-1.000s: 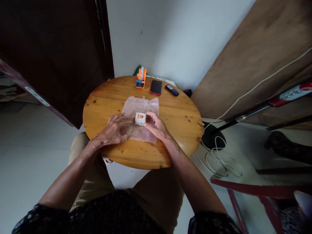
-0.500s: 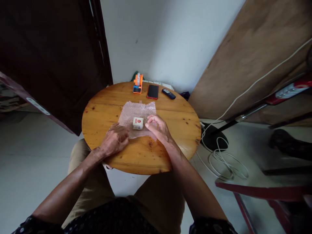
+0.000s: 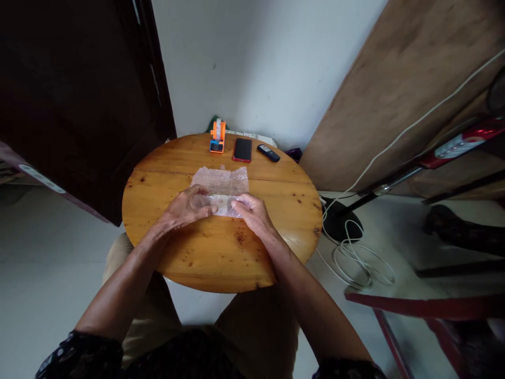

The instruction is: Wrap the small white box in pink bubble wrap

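Note:
A sheet of pinkish bubble wrap [image 3: 221, 180] lies on the round wooden table, its near part folded up over a small box. The box [image 3: 223, 204] shows only faintly through the plastic. My left hand [image 3: 190, 204] holds the left end of the fold, thumb in front and fingers behind. On the right end, my right hand [image 3: 249, 209] pinches the wrap with thumb and fingers. Both hands touch the wrap, with the covered box between them.
Along the far side of the table [image 3: 158, 163] stand an orange tape dispenser [image 3: 218, 136], a dark phone with a red edge [image 3: 242, 150] and a dark handset [image 3: 269, 152]. A white cable [image 3: 355, 258] coils on the floor at right.
The near part of the bubble wrap has been folded over the box, which was uncovered before. Both hands have closed on the wrap. The view has shifted slightly.

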Tool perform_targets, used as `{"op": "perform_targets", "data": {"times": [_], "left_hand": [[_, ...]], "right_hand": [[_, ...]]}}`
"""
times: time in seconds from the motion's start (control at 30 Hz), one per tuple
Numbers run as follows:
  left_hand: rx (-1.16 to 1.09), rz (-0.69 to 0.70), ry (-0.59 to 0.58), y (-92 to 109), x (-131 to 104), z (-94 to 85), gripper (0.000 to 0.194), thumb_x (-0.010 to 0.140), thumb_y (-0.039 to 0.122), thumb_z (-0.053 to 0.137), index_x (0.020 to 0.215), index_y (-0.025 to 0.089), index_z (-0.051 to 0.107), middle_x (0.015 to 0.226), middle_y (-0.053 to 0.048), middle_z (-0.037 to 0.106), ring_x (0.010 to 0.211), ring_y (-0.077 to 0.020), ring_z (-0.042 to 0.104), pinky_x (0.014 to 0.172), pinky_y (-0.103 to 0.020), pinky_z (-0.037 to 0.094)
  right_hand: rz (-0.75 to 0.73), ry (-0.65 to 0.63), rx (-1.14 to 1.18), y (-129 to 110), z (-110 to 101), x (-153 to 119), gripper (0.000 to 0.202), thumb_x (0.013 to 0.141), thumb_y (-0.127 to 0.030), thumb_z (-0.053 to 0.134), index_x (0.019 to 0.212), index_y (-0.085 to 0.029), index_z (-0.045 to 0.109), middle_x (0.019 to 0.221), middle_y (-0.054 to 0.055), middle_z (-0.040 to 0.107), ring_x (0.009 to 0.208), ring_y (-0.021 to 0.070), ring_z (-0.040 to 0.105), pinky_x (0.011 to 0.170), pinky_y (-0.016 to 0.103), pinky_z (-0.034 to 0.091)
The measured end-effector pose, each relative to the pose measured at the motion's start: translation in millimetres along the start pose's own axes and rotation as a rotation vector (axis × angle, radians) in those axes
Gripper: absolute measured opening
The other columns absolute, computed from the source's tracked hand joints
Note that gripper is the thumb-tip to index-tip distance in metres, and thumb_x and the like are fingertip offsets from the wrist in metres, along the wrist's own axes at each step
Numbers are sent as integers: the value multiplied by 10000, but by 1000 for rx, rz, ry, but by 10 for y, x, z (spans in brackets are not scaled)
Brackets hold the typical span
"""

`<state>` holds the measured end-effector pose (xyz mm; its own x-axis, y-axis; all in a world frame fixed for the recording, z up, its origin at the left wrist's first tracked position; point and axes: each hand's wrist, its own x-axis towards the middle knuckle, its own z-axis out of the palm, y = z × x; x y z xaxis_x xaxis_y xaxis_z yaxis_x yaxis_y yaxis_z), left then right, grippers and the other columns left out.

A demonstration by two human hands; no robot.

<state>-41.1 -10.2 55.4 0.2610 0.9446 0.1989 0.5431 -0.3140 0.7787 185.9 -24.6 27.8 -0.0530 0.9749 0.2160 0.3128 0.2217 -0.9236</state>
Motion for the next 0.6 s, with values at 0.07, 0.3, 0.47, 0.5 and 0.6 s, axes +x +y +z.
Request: {"op": "perform_targets", "data": {"times": [0.07, 0.3, 0.47, 0.5, 0.6], "left_hand": [[17, -25, -3, 2, 26, 3, 442, 641, 514, 771, 952, 213, 686, 840, -18, 697, 740, -200, 619, 628, -280, 464], [-299, -61, 6, -22, 189, 230, 328, 673, 480, 726, 637, 186, 585, 898, -49, 723, 766, -163, 624, 669, -267, 470], [-355, -76, 28, -41, 174, 286, 327, 650, 471, 727, 616, 184, 574, 854, -53, 700, 717, -142, 588, 627, -259, 448], [-367, -73, 30, -45, 164, 287, 324, 648, 467, 725, 610, 185, 571, 846, -51, 697, 709, -141, 584, 620, -258, 448], [-420, -79, 30, -56, 141, 292, 323, 637, 460, 722, 601, 182, 562, 854, -53, 703, 675, -128, 576, 593, -254, 447]], "right_hand": [[43, 12, 29, -3, 20, 9, 246, 767, -444, 650, 711, -205, 639, 666, -21, 596, 644, 151, 551, 615, 271, 417], [178, -7, 247, 20, 62, 42, 343, 699, -504, 723, 870, -208, 702, 799, 12, 706, 715, 174, 626, 642, 285, 476], [216, -23, 292, -18, 60, 26, 314, 679, -494, 748, 773, -202, 682, 723, -1, 680, 655, 153, 595, 598, 270, 455], [218, -28, 290, -25, 64, 21, 311, 679, -491, 751, 772, -202, 682, 712, -4, 674, 644, 150, 589, 592, 269, 452], [224, -32, 302, -28, 78, 3, 312, 678, -487, 760, 780, -201, 684, 691, -9, 662, 616, 143, 579, 580, 270, 452]]}}
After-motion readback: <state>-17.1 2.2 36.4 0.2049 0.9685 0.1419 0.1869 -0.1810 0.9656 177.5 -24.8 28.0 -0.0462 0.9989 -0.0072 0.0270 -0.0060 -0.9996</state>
